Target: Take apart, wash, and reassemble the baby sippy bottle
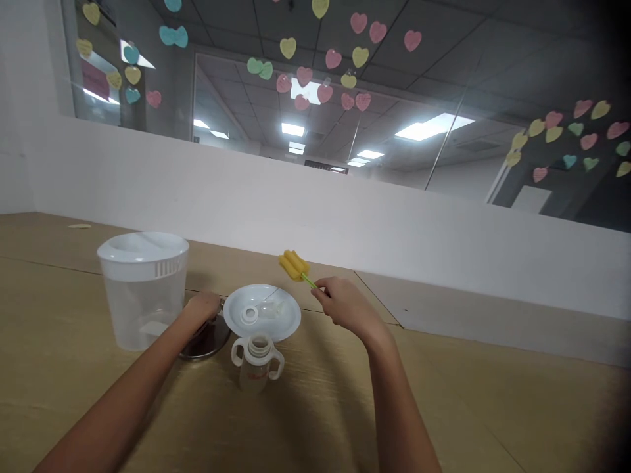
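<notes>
My right hand is closed round the green handle of a yellow sponge brush, its head raised over the table, up and to the right of a white plate. My left hand is at a dark round tray, by the plate's left edge; its fingers are partly hidden and what they grip is unclear. On the white plate lie a white ring and a small clear piece. An open two-handled bottle stands upright just in front of the plate.
A clear plastic container with a white lid stands at the left, beside my left forearm. Brown covering lies over the table. Behind it rise a white wall and glass with heart-shaped notes.
</notes>
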{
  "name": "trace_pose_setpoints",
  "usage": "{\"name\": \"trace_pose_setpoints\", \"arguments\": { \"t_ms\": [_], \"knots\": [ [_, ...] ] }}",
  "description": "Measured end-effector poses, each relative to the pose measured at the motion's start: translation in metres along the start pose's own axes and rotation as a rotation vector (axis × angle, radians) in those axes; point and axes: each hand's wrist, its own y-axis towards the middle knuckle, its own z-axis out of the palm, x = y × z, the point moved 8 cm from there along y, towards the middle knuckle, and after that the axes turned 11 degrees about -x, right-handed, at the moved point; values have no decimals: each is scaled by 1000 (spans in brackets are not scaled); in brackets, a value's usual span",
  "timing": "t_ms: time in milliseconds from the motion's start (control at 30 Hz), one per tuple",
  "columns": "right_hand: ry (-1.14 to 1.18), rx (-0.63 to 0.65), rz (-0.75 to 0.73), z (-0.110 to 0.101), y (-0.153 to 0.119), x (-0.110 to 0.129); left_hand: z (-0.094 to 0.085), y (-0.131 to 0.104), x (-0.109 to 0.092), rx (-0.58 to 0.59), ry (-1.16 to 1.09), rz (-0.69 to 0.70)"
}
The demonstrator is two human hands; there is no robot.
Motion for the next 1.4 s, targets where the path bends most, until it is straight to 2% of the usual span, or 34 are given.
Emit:
{"name": "trace_pose_setpoints", "arguments": {
  "t_ms": [133,200,267,367,467,600,900,1067,1300,1400],
  "knots": [
    [-1,-1,0,-1,0,0,-25,-1,-9,-5,173,-20],
    [2,-4,4,-1,0,0,-40,-1,-23,-44,207,12],
    [2,-3,8,-1,0,0,-48,-3,-43,-70,203,71],
    [-4,4,8,0,0,1,-38,-6,-75,-61,143,193],
    [-12,6,7,0,0,2,-13,-9,-93,0,93,273],
    [-10,0,-8,0,0,3,12,-7,-91,57,82,297],
    [-11,7,-5,2,1,2,31,-3,-85,96,84,328],
    [-12,7,-11,2,1,3,31,-2,-85,76,64,326],
    [-12,6,-19,3,1,4,17,5,-79,-102,76,275],
    [-6,1,-16,3,2,3,19,9,-78,-125,85,297]
  ]
}}
